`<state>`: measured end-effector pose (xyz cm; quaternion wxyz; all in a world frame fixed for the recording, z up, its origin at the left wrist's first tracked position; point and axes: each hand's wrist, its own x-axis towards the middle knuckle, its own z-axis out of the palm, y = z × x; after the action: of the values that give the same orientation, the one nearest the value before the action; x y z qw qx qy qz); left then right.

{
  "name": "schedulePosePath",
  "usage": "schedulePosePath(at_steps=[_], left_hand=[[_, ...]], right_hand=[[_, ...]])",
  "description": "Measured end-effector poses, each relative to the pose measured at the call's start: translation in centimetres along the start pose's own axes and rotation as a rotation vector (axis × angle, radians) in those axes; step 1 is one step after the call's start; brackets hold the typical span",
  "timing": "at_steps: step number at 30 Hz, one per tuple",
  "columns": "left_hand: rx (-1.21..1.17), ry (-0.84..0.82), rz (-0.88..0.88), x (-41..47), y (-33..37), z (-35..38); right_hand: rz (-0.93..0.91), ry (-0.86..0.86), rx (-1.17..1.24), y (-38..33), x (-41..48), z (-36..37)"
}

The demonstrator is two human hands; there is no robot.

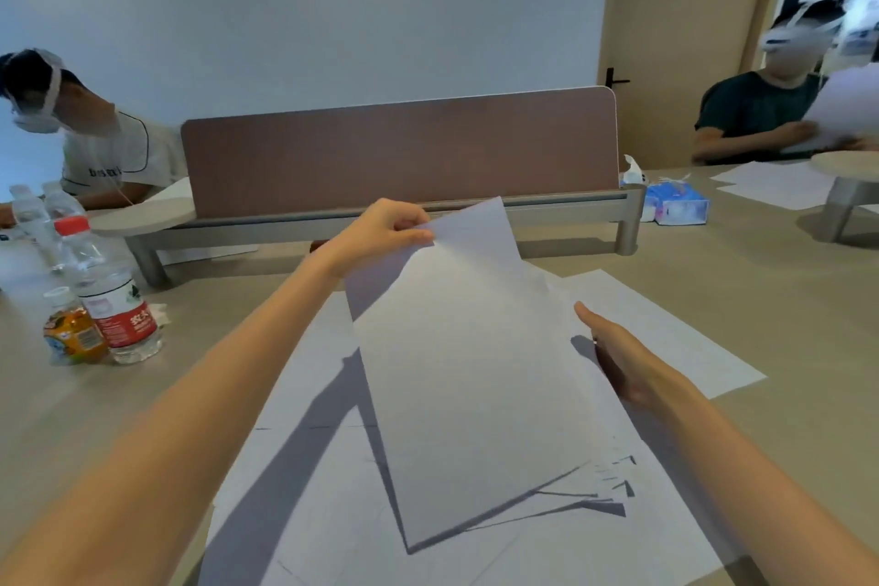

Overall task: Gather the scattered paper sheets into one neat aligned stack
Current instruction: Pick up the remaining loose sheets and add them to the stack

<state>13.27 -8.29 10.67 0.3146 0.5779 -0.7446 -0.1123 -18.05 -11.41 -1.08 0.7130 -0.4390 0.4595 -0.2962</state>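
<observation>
My left hand (380, 228) pinches the top corner of a bundle of white sheets (471, 371), which hangs tilted above the table with its lower edges fanned out. My right hand (618, 357) lies along the bundle's right edge, thumb up on the front; its fingers are hidden behind the paper. More white sheets (304, 466) lie scattered flat beneath, overlapping at different angles. One single sheet (666, 328) pokes out to the right under my right hand.
Plastic bottles (114, 295) stand at the left on the beige table (785, 300). A brown divider panel (399, 152) runs across the back. A tissue pack (675, 205) sits beside it. Two people sit at far left and far right, with more sheets (770, 186) near the right one.
</observation>
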Motion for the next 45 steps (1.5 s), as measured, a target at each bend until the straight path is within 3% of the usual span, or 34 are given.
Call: schedulePosePath(at_steps=[3,7,13,19,23,26,28,31,37,42,45], left_hand=[[0.013,-0.086,-0.034,1.0,-1.8,3.9],[0.073,-0.118,-0.067,2.5,-3.3,8.0],[0.146,-0.117,-0.058,3.8,-4.6,12.0],[0.198,0.021,-0.098,3.3,-5.3,14.4],[0.321,0.215,-0.241,1.5,-6.1,13.4],[0.086,0.370,-0.564,-0.7,-6.0,11.9],[-0.221,0.342,-0.716,-2.4,-5.7,10.8],[-0.777,0.140,-0.753,-4.8,-4.4,10.1],[-1.253,-0.002,-0.716,-7.2,-1.7,9.3],[-1.045,-0.019,-0.803,-6.9,0.1,9.9],[-1.198,-0.013,-0.820,-7.0,0.6,10.0]], right_hand=[[-0.017,-0.019,-0.037,0.0,0.0,0.2],[-0.103,0.102,-0.101,0.3,0.7,0.3],[0.016,0.071,0.000,0.5,1.5,-0.6],[-0.164,0.131,-0.277,1.1,2.9,0.2],[-0.258,0.160,-0.266,0.6,3.2,-0.5],[-0.268,0.117,-0.166,-0.5,2.5,-1.5],[-0.252,0.074,-0.123,-1.2,2.1,-2.1],[-0.245,0.024,-0.058,-1.5,1.8,-2.1],[-0.184,-0.115,0.029,-1.4,0.2,-1.1],[-0.218,-0.074,-0.177,-1.2,-0.3,0.8],[-0.229,-0.098,-0.204,-1.3,0.0,1.3]])
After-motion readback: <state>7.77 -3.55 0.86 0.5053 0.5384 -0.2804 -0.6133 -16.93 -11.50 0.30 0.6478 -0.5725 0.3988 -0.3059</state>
